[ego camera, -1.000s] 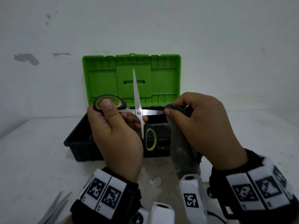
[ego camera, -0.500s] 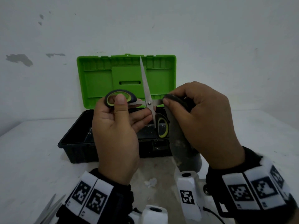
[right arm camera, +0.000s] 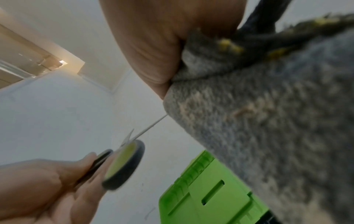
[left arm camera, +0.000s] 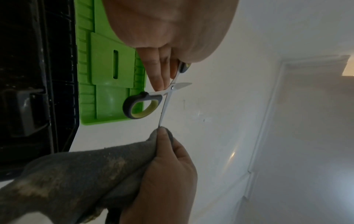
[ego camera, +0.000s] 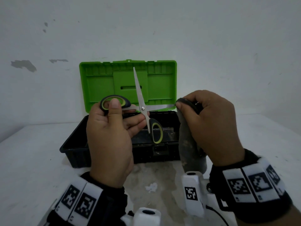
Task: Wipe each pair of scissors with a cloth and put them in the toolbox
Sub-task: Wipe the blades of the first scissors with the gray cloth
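My left hand (ego camera: 112, 128) grips the upper handle of a pair of scissors (ego camera: 143, 108) with grey and yellow-green handles, held spread wide above the toolbox (ego camera: 76, 152). One blade points up in front of the green lid (ego camera: 101, 82); the other runs right. My right hand (ego camera: 206, 124) pinches a grey, stained cloth (ego camera: 187, 144) round the tip of that right-pointing blade. The left wrist view shows the scissors (left arm camera: 141, 106) and the cloth (left arm camera: 76, 174) folded over the blade tip. In the right wrist view the cloth (right arm camera: 268, 121) fills the right side, with the scissors (right arm camera: 122, 163) below left.
The black toolbox base stands open on a white table (ego camera: 32, 160) against a white wall, lid upright behind it. A small white scrap (ego camera: 151, 187) lies on the table in front of the box.
The right hand with the cloth has slid right along the horizontal blade, from near the pivot out to the tip. The left hand has kept its hold on the scissors.
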`<action>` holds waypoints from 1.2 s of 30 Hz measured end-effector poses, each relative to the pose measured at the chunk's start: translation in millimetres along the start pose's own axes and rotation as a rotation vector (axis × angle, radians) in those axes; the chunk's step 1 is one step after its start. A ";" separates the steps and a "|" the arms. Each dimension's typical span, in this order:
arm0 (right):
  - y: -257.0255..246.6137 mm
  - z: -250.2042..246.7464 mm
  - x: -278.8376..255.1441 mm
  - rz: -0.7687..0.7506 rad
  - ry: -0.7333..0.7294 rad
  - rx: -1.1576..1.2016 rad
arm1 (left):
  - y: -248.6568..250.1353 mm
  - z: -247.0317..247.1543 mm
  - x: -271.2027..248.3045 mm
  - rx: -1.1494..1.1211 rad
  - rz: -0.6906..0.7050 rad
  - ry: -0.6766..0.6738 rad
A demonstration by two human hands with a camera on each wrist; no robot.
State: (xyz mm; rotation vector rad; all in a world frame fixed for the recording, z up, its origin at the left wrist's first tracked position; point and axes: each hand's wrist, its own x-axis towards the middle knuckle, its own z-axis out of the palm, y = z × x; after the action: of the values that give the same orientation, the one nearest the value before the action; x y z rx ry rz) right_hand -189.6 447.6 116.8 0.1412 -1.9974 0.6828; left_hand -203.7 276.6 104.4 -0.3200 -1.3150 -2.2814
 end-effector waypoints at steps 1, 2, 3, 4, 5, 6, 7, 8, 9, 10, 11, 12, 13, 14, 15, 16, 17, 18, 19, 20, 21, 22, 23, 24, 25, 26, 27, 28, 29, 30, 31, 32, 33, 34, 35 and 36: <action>0.8 -1.1 0.7 0.011 0.008 -0.002 | -0.7 -0.4 0.9 -0.005 -0.010 0.005; -0.8 -2.1 0.9 0.010 0.016 0.003 | -1.2 -0.6 1.4 -0.006 -0.016 0.007; -4.8 -1.9 0.3 -0.003 0.021 0.015 | -1.4 -0.2 1.6 0.000 -0.016 0.007; -10.7 -0.6 -1.0 -0.025 0.017 0.031 | -1.5 0.6 1.0 0.012 -0.012 0.005; -17.2 1.9 -2.9 -0.050 0.005 0.044 | -1.4 1.4 -0.1 0.024 -0.006 0.001; -23.0 5.1 -5.3 -0.073 -0.011 0.049 | -1.2 2.3 -1.5 0.034 0.001 -0.003; -26.4 7.9 -7.0 -0.087 -0.023 0.050 | -1.2 2.8 -2.6 0.041 0.008 -0.007; -26.6 9.4 -7.5 -0.089 -0.025 0.051 | -1.0 3.1 -3.1 0.043 0.015 -0.009; -23.8 9.2 -6.6 -0.080 -0.018 0.047 | -0.1 3.1 -3.2 0.039 0.021 -0.009; -19.2 7.5 -4.7 -0.062 -0.007 0.037 | 0.9 2.7 -2.6 0.032 0.028 -0.007; -13.6 4.8 -2.2 -0.039 0.004 0.021 | 2.2 2.2 -1.5 0.025 0.033 -0.004; -7.9 1.9 0.2 -0.013 0.011 0.004 | 3.4 1.4 -0.3 0.020 0.035 -0.001; -2.0 -0.2 2.0 0.012 0.013 -0.011 | 4.4 0.8 1.2 0.015 0.032 0.004; 3.1 -1.6 3.2 0.039 0.006 -0.020 | 5.1 -0.1 2.6 0.011 0.027 0.010; 7.2 -2.1 4.0 0.067 -0.003 -0.017 | 5.7 -0.7 3.8 0.008 0.019 0.014; 9.5 -2.6 4.5 0.094 -0.007 0.001 | 5.9 -1.5 5.1 0.013 0.012 0.016; 10.4 -3.7 5.1 0.117 0.000 0.030 | 5.5 -2.4 6.9 0.019 0.005 0.018; 9.4 -5.0 6.1 0.134 0.014 0.068 | 5.1 -3.8 8.9 0.025 -0.003 0.025; 7.2 -6.5 7.4 0.143 0.027 0.106 | 4.8 -5.5 11.0 0.030 -0.014 0.035; 4.3 -8.2 8.5 0.145 0.026 0.137 | 4.5 -7.0 13.0 0.036 -0.026 0.042; 0.7 -9.3 9.0 0.138 0.010 0.161 | 4.2 -8.2 14.9 0.042 -0.037 0.048; -3.6 -9.8 9.0 0.124 -0.015 0.181 | 4.2 -8.8 16.4 0.048 -0.044 0.052; -8.2 -9.1 8.0 0.101 -0.037 0.201 | 4.3 -9.1 17.0 0.055 -0.049 0.054; -12.8 -7.7 6.2 0.067 -0.054 0.219 | 4.1 -9.0 16.9 0.062 -0.052 0.051; -17.0 -4.8 3.9 0.021 -0.067 0.222 | 3.9 -8.1 16.0 0.070 -0.053 0.043; -21.1 -0.6 0.8 -0.035 -0.085 0.204 | 3.5 -7.2 14.5 0.080 -0.054 0.032; -24.3 4.7 -2.5 -0.093 -0.105 0.170 | 3.4 -5.8 12.6 0.088 -0.054 0.019; -26.3 10.5 -6.1 -0.147 -0.122 0.136 | 3.4 -4.4 10.7 0.094 -0.054 0.007; -26.8 15.7 -9.3 -0.189 -0.129 0.110 | 3.6 -3.1 9.2 0.099 -0.055 -0.002; -26.2 19.6 -11.7 -0.219 -0.126 0.091 | 3.8 -2.3 8.3 0.101 -0.058 -0.007; -24.4 22.1 -13.0 -0.240 -0.115 0.077 | 4.1 -2.2 8.1 0.097 -0.066 -0.010; -22.1 23.4 -13.8 -0.256 -0.106 0.064 | 4.3 -2.4 8.2 0.085 -0.081 -0.012; -19.6 24.0 -13.9 -0.271 -0.100 0.051 | 4.5 -2.6 8.5 0.072 -0.099 -0.014; -17.2 23.8 -13.7 -0.283 -0.097 0.040 | 4.5 -2.7 8.9 0.065 -0.114 -0.015; -14.8 23.6 -13.3 -0.290 -0.095 0.032 | 4.4 -2.8 9.0 0.066 -0.125 -0.013; -12.3 23.3 -13.0 -0.293 -0.095 0.024 | 4.1 -2.8 9.0 0.070 -0.133 -0.010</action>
State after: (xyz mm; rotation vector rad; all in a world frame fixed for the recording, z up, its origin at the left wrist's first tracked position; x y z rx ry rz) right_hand -196.4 422.8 102.5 0.4782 -2.0053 0.5186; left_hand -209.3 269.9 109.9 -0.2263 -1.4568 -2.3377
